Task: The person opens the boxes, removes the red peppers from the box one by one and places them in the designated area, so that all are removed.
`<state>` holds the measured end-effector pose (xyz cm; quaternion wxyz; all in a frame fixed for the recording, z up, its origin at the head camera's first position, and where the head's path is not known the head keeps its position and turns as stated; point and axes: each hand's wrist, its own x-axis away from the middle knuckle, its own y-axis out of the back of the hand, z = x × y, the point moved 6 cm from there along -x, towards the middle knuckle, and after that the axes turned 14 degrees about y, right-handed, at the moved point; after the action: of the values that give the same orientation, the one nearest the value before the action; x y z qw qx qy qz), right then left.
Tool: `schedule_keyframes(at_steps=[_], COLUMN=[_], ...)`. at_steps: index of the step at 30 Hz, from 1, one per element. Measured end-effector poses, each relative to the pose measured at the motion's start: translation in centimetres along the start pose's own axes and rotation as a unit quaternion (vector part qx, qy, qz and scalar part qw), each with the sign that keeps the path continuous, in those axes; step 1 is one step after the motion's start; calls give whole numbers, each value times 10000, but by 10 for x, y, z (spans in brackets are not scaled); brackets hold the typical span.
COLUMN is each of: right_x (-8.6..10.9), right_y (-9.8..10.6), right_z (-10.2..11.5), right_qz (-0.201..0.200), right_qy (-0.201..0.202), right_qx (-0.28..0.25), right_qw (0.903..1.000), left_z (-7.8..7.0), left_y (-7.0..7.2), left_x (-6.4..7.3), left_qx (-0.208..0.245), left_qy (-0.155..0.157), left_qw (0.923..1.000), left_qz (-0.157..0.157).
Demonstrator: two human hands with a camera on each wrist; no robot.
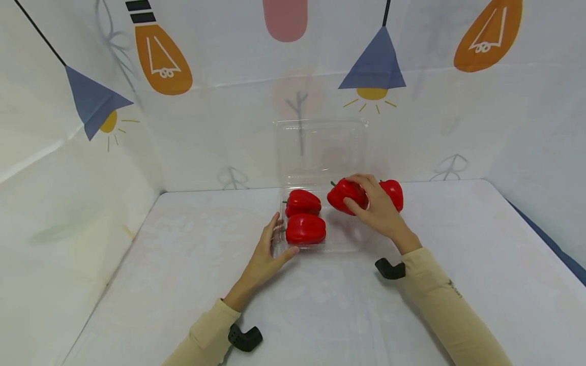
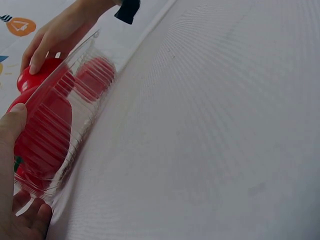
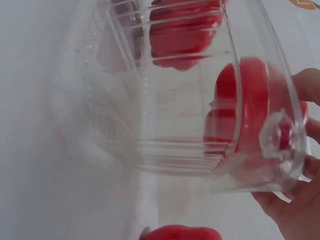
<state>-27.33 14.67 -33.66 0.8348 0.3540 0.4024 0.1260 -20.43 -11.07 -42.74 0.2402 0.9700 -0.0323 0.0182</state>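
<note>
A clear plastic box (image 1: 341, 241) sits at the back of the table with its hinged lid (image 1: 320, 147) raised behind it. Two red bell peppers, a rear one (image 1: 303, 202) and a front one (image 1: 305, 230), lie on the left side of the box. My left hand (image 1: 263, 256) holds the box's front left corner, thumb at the front, fingers along the left side. Over the back right part of the box, my right hand (image 1: 377, 211) grips a third bell pepper (image 1: 343, 195), seen through the clear wall in the right wrist view.
Another red bell pepper (image 1: 394, 194) rests on the table just right of the box, partly behind my right hand. The white-covered table (image 1: 192, 244) meets a printed cloth backdrop (image 1: 229, 127). Black wrist pieces (image 1: 389, 268) stick out from both sleeves.
</note>
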Motion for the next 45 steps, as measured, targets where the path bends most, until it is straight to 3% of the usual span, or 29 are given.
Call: schedule_keyframes(at_steps=[8,14,25,45], right_x=[1,2,3,15], right_y=[12,16,25,42], right_z=[-3,-6,-7,-29], right_qz=[-326,-360,-592,-723], right_qy=[-128,-214,-92,-1103], right_qx=[-134,-121,81,-126], right_qw=[9993,9990,9982,9912], left_z=[0,-1,0,1], left_y=[0,1,1,0], left_x=[0,1,1,1], left_qx=[-11,29,-44,41], left_qy=[11,-5,-81,-104], left_qw=[10000,10000,10000,9999], left_qz=[-7,16,-39,9])
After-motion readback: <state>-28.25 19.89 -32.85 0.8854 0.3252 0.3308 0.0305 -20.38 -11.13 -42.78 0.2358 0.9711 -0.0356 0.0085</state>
